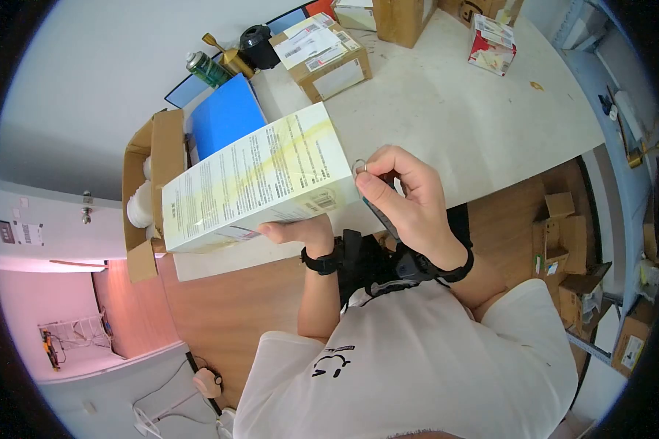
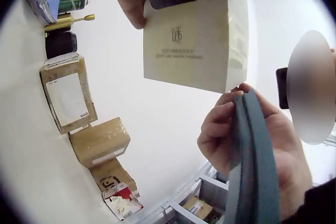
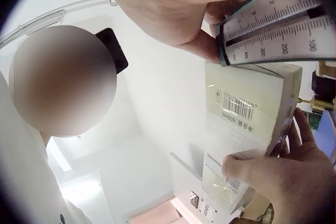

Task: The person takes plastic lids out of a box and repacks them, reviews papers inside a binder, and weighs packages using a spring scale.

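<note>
A long pale yellow-white box point(image 1: 260, 179) with printed text and clear tape is held tilted above the table edge. My left hand point(image 1: 300, 233) grips its lower side, thumb on the near face, fingers hidden underneath in the head view. At the box's right end, my right hand point(image 1: 410, 194) pinches a small metal ring point(image 1: 359, 167) between thumb and forefinger. The same hand holds a flat, dark-edged tool with a graduated scale point(image 3: 278, 29), its end close to the box edge; whether they touch I cannot tell. The left wrist view shows the tool's grey-green side point(image 2: 254, 155).
On the white table point(image 1: 447, 110) lie a blue folder point(image 1: 227, 117), a taped carton point(image 1: 322, 58) and a red-white box point(image 1: 492, 45). An open carton with white items point(image 1: 167, 146) stands at the left. A green bottle point(image 1: 209, 69) is behind; shelving point(image 1: 600, 95) is at the right.
</note>
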`<state>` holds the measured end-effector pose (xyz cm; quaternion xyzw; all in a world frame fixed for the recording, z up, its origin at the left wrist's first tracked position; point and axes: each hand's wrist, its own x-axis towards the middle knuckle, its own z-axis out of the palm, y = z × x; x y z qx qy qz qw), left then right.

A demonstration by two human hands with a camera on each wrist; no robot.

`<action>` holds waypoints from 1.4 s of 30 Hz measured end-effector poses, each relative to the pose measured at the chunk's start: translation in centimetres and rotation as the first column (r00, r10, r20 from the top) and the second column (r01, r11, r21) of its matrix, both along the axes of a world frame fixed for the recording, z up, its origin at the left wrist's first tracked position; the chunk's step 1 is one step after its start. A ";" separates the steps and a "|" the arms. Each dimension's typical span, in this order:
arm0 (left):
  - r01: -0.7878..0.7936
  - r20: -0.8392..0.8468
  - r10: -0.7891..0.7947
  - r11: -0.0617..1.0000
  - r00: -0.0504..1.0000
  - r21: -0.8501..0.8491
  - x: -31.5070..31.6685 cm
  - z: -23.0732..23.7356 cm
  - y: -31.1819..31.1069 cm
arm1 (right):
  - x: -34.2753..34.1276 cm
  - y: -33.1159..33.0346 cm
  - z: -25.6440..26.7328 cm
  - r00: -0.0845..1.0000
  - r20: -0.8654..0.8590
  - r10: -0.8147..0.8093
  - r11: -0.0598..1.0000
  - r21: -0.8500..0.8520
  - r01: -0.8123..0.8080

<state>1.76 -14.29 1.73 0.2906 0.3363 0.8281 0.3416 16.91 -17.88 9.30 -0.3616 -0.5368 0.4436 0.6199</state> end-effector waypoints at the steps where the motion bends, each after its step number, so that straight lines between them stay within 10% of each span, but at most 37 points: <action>1: 0.016 -0.010 -0.016 1.000 1.000 -0.002 -0.1 0.0 0.0 | 0.0 0.0 0.0 1.000 0.001 -0.002 1.000 0.001 0.002; 11: 0.076 -0.035 -0.075 0.997 0.997 0.033 -2.5 -2.2 0.7 | 2.0 1.8 -2.4 0.991 -0.035 -0.127 0.988 -0.098 0.123; 13: 0.072 -0.420 -0.122 0.989 0.899 -0.132 -4.8 -3.7 0.7 | 3.3 2.1 -2.0 0.988 -0.064 -0.142 0.984 -0.113 0.134; 17: 0.080 -0.674 -0.242 0.962 0.698 -0.263 -3.6 1.3 -0.2 | 4.5 2.6 -0.1 0.988 -0.079 -0.132 0.987 -0.107 0.123; 37: 0.125 -0.900 -0.322 0.946 0.293 -0.298 -5.6 -4.0 0.9 | 2.8 2.1 3.0 0.976 0.149 -0.160 0.897 0.435 0.081; 42: 0.328 -0.686 -0.477 0.878 0.550 -0.348 -5.4 -4.1 0.6 | 3.0 2.1 3.6 0.940 0.232 -0.250 0.869 0.483 0.113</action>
